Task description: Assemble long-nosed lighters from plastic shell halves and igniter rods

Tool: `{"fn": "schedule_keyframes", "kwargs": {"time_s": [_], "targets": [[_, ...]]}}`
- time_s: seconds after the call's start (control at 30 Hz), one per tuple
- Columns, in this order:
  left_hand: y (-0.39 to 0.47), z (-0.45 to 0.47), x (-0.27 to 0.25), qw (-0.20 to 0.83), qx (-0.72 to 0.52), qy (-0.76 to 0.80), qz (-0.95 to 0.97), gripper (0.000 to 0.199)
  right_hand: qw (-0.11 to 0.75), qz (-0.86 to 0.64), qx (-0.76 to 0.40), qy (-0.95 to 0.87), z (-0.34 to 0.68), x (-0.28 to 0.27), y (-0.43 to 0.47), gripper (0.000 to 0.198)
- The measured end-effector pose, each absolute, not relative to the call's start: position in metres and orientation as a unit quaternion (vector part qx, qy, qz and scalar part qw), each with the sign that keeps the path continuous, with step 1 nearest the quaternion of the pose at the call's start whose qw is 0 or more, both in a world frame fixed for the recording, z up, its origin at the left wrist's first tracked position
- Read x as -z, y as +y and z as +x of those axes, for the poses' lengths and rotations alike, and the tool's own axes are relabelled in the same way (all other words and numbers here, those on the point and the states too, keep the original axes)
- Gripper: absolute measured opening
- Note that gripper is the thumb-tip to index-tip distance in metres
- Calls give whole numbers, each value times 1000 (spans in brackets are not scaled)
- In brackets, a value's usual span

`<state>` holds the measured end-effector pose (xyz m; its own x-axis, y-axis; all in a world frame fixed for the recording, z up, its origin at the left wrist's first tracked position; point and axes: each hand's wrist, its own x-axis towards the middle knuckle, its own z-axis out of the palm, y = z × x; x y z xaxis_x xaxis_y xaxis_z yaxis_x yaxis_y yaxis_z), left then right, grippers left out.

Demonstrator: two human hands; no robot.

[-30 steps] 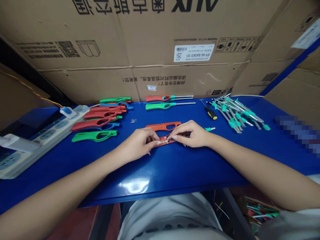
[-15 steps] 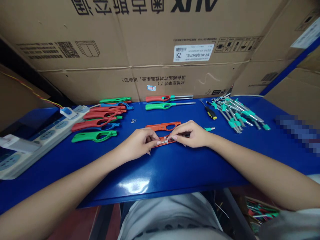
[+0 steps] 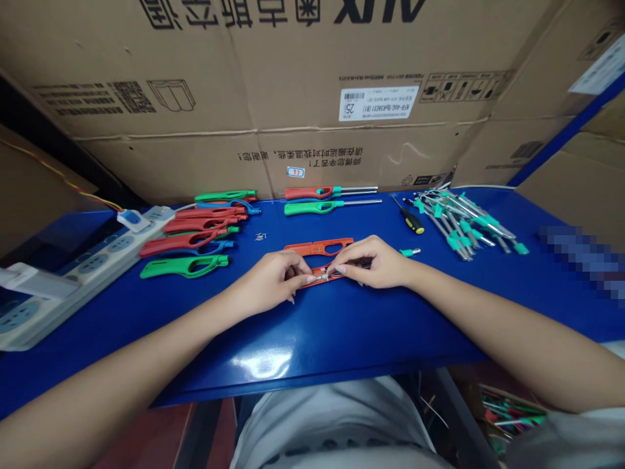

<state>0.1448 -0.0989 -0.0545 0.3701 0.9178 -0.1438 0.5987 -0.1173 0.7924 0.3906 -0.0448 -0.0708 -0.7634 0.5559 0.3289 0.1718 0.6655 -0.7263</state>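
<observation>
My left hand (image 3: 279,280) is closed in a pinch at the left end of an orange lighter handle half (image 3: 319,282) lying on the table. Its fingertips are on a small pale part inside that half. From the right, my right hand (image 3: 372,262) bends over the same half, thumb and forefinger pinched near thin wires; what they grip is too small to make out. Just behind lies the matching orange handle half (image 3: 317,249), with its finger loop to the right. A metal lighter tube with a teal piece (image 3: 409,252) pokes out beyond my right hand, partly hidden.
Red, green and blue lighter handles (image 3: 195,242) are piled left, beside a power strip (image 3: 92,264). Two assembled lighters (image 3: 312,207) lie at the back near small screws (image 3: 261,237). A screwdriver (image 3: 411,220) and a heap of metal tubes (image 3: 461,221) are right. A cardboard box (image 3: 293,143) walls the back.
</observation>
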Motion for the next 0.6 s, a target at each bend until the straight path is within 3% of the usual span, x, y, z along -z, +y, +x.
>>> {"fn": "schedule_keyframes", "kwargs": {"time_s": [0.43, 0.6], "targets": [[-106, 147, 53, 239, -216, 494, 807, 12, 256, -126, -204, -936, 387, 60, -56, 25], [-107, 146, 51, 208, -209, 481, 826, 10, 228, -140, -203, -942, 389, 56, -59, 26]]}}
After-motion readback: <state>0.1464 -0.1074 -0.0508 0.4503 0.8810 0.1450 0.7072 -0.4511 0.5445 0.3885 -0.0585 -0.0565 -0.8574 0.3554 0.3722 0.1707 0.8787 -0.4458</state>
